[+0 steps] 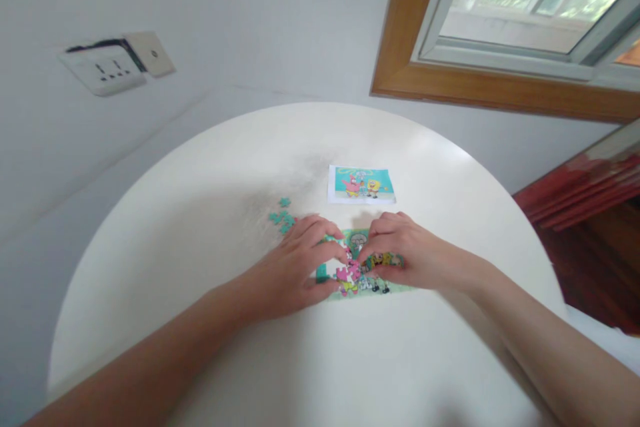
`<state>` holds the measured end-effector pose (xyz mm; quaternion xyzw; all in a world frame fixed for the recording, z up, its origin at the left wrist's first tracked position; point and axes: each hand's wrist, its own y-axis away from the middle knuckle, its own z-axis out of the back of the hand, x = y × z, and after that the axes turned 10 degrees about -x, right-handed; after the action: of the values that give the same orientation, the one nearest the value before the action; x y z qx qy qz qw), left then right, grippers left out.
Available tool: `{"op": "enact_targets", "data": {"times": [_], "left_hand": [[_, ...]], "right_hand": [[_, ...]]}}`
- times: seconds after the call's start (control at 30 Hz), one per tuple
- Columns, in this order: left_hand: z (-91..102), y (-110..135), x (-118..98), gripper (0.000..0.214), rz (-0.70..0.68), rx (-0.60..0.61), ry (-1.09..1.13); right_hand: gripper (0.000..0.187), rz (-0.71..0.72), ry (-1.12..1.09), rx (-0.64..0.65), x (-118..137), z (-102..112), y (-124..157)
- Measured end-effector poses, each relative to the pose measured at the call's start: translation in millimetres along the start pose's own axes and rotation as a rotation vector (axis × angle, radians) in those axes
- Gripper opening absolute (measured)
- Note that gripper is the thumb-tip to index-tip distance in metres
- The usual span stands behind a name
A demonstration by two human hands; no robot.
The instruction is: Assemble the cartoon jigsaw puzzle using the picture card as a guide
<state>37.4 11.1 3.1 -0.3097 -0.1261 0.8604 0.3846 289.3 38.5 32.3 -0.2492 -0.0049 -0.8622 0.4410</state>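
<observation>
A partly assembled jigsaw puzzle (350,288) with cartoon figures lies flat on the white table, with a white gap in its left part. My left hand (303,267) rests at the puzzle's left side, its thumb and fingers curved but apart. On the other side, my right hand (413,250) reaches in with bent fingers, its index fingertip and thumb close together at a pink puzzle piece (354,269) near the middle. The fingers hide parts of the puzzle. Several loose teal puzzle pieces (283,218) lie just beyond my left hand.
Behind the puzzle lies a printed reference picture (363,184) of the same cartoon figures. The round white table (165,247) stands against a wall with a socket (107,69). A wood-framed window (500,83) is at the upper right, with red fabric (585,187) below it.
</observation>
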Motion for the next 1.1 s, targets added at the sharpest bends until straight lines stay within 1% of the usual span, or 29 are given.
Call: {"op": "enact_targets", "data": {"times": [0.17, 0.4, 0.57, 0.8, 1.1], "left_hand": [[-1.2, -1, 0, 0.018, 0.012, 0.015, 0.012], [-1.9, 0, 1, 0.017, 0.001, 0.026, 0.007], [-2.4, -1, 1, 0.020, 0.001, 0.030, -0.001], [-2.0, 0, 2, 0.018, -0.020, 0.038, -0.002], [-2.9, 1, 2, 0.016, -0.041, 0.038, -0.017]], "right_hand": [[0.014, -0.001, -0.018, 0.006, 2, -6, -2], [0.012, -0.010, 0.000, -0.031, 2, -12, -2], [0.012, -0.009, 0.015, -0.049, 3, -13, -2], [0.011, 0.003, 0.025, -0.059, 6, -14, -3], [0.014, 0.012, -0.010, -0.029, 4, -12, 0]]}}
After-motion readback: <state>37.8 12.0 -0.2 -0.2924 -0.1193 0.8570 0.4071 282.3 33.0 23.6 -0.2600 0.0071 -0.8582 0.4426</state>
